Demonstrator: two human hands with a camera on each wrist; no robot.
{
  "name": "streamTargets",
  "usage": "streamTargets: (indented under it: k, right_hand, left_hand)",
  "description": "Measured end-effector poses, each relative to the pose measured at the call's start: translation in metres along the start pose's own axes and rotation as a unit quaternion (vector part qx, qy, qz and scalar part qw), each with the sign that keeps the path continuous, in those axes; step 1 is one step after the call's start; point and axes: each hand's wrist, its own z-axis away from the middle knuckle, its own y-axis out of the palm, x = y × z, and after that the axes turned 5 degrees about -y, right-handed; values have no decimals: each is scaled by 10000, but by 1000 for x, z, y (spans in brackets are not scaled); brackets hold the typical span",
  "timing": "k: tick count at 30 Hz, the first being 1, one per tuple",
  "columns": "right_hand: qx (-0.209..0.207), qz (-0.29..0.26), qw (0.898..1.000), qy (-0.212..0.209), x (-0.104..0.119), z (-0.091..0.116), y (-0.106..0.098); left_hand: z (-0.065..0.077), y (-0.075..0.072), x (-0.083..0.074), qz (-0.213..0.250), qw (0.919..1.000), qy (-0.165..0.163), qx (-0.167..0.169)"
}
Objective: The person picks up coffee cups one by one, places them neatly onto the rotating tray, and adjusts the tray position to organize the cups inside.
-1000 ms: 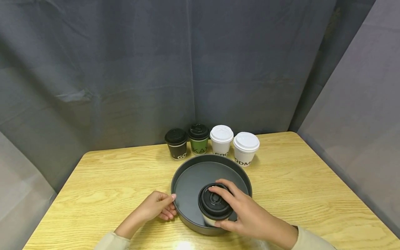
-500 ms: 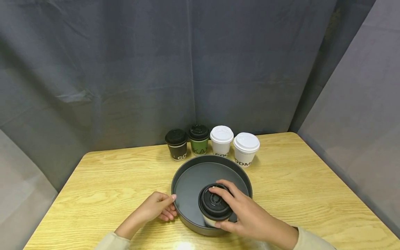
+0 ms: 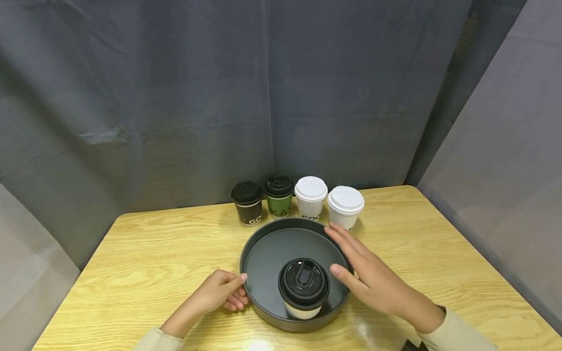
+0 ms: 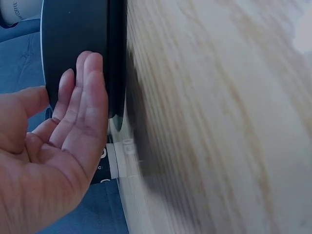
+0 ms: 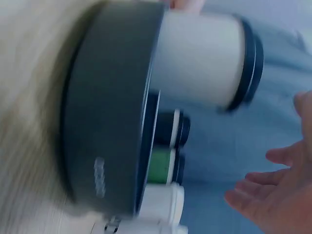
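Observation:
A round dark grey tray (image 3: 268, 248) lies in the middle of a wooden table (image 3: 153, 253). In its near part stands a white paper cup with a black lid (image 3: 304, 287). My left hand (image 3: 221, 292) rests straight-fingered against the tray's left rim (image 4: 78, 58). My right hand (image 3: 364, 273) hovers open over the tray's right rim, fingers spread, apart from the cup. In the right wrist view the cup (image 5: 204, 58) stands in the tray (image 5: 107, 122), with my fingers (image 5: 273, 200) clear of it.
Behind the tray stand several lidded cups in a row: a black one (image 3: 248, 202), a green one (image 3: 279, 195) and two white ones (image 3: 311, 196) (image 3: 345, 206). Grey curtains close off the back and right sides. Bare tabletop lies left and right of the tray.
My right hand let go of the black-lidded cup and moved up and to the right, toward the far right rim. The cup stays in the tray. The left hand has not moved.

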Motion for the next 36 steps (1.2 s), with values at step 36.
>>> streamTargets:
  k: [36]
  right_hand:
    - [1005,593,9891,901,-54,29,29]
  left_hand:
    - [18,18,-3,-89,9995,-289,59]
